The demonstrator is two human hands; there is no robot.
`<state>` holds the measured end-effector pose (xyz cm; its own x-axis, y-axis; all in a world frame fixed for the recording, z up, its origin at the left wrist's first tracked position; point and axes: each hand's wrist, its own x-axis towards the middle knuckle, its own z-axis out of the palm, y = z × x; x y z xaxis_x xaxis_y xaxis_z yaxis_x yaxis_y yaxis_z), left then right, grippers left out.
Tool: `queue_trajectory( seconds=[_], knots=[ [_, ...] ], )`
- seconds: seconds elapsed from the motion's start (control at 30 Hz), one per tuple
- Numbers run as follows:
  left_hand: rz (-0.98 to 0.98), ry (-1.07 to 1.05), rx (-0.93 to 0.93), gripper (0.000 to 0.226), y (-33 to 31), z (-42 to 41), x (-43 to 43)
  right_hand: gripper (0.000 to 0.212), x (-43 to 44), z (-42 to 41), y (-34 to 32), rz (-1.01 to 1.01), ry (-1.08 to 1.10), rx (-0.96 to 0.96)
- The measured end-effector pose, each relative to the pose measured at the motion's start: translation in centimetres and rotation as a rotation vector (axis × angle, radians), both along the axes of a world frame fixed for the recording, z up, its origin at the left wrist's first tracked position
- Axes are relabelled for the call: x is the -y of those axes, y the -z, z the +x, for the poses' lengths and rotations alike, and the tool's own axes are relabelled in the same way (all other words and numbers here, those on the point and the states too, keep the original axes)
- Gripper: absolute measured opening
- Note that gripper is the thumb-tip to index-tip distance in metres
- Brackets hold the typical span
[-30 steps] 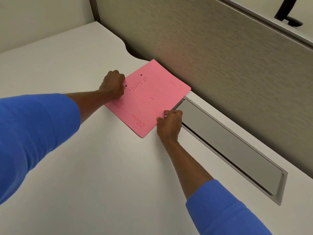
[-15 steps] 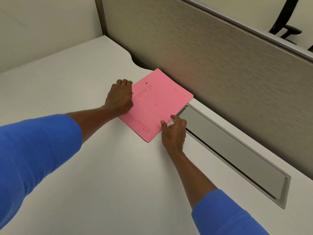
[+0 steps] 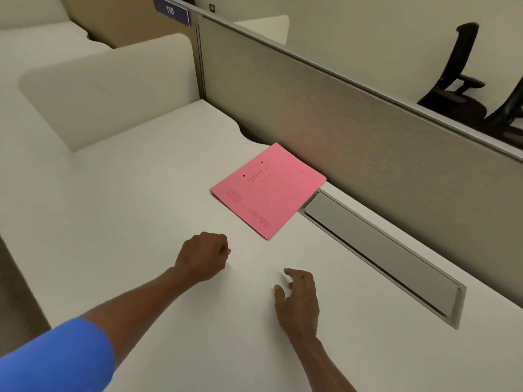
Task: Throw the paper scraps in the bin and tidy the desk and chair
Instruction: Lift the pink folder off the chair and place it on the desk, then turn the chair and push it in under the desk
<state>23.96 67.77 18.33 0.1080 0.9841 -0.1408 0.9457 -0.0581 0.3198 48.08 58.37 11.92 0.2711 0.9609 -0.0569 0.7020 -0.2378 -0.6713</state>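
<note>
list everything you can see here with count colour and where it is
folder: 1, pink, flat on the desk by the partition, one corner over the end of the cable tray lid
desk: 1, white, fills the foreground
cable tray lid: 1, grey, set in the desk along the partition
partition: 1, beige-grey, behind the desk
number sign: 1, dark blue, top of the partition
office chairs: 2, black, beyond the partition
sleeve: 1, blue, left arm
hands: 2, empty; left hand curled, right hand spread, both short of the folder

A pink folder (image 3: 268, 189) with two punched holes and faint printed lines lies flat and closed on the white bench (image 3: 141, 222), turned at an angle, its far corner close to the partition and its right edge just overlapping the end of the grey cable tray.
</note>
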Motion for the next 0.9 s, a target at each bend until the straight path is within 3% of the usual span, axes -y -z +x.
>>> queue_trajectory(
  seconds=[0.43,0.9],
  knots=[
    [-0.281,0.003,0.064,0.023,-0.1,-9.5,23.2,0.042,17.3,-3.4,-2.8,-0.214,-0.016,0.025],
    [-0.413,0.024,0.12,0.02,0.4,-12.7,37.4,0.027,33.7,-5.4,-4.8,-0.367,-0.074,0.123]
  ],
)
